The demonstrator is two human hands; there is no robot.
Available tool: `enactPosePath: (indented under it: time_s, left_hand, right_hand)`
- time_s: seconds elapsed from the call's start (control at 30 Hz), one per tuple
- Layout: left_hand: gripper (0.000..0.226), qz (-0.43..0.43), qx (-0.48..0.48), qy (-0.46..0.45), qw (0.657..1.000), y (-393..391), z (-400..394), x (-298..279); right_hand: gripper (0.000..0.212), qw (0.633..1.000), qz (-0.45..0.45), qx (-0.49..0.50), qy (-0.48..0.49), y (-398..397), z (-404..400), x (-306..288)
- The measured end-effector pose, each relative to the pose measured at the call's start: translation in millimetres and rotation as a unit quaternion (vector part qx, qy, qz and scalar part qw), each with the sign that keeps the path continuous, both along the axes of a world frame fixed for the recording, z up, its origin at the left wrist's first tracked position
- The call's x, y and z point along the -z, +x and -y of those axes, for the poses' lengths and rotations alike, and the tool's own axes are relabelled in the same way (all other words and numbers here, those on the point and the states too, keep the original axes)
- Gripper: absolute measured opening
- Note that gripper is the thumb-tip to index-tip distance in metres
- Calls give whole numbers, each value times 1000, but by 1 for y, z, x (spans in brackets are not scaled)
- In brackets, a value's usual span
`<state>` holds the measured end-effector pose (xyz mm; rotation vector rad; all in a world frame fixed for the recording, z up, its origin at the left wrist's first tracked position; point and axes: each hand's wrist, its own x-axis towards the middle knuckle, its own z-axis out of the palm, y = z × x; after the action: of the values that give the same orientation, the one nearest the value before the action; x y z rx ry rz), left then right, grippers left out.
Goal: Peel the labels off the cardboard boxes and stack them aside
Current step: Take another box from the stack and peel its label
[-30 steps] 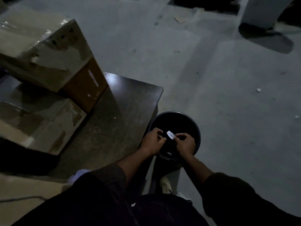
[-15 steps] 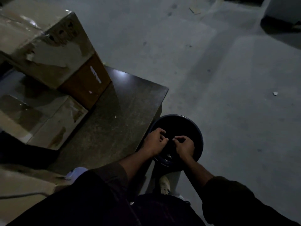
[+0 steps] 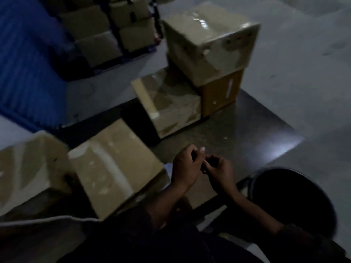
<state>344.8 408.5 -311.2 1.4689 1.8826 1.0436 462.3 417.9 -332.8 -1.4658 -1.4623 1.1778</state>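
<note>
- Seemingly, both hands, left hand [image 3: 185,166] and right hand [image 3: 218,170], curl together over the table; whether they pinch anything is unclear.
- Left of them, the tan taped cardboard box [image 3: 114,168] looks light, stiff; grip opposite edges.

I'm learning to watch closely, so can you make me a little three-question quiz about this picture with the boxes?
1. True or false: the black bin stands on the dark table.
2. Which box sits highest on the table? A) the taped box on the orange-brown box B) the low box beside them
3. Fill the gap: the left hand and right hand are close together above the ____.

Key:
1. False; it stands on the floor beside the table.
2. A.
3. Table. Both have curled fingers, but the blur hides whether they hold anything.
</note>
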Motion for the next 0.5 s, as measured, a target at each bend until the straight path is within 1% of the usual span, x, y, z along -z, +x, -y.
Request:
enactPosePath:
  time_s: [0.1,0.23,0.33,0.4,0.43,0.5]
  left_hand:
    - [35,-15,-95,24,995,-69,29,-3]
    - [20,-29,-181,56,981,-151,69,-5]
    - [10,-42,-260,80,961,-206,96,6]
    - [15,-55,-299,85,949,-240,112,17]
    - [21,-57,-315,70,945,-255,118,24]
    - [41,-40,-340,22,939,-279,125,38]
  right_hand:
    - [21,996,29,-81,37,-69,9,-13]
    - [6,975,61,-191,99,-154,27,-27]
    - [14,943,121,-268,154,-204,41,-28]
    - [26,916,155,-332,163,-233,51,-25]
    - [33,901,180,-354,175,-245,56,-23]
    - [45,862,251,-376,228,-263,64,-12]
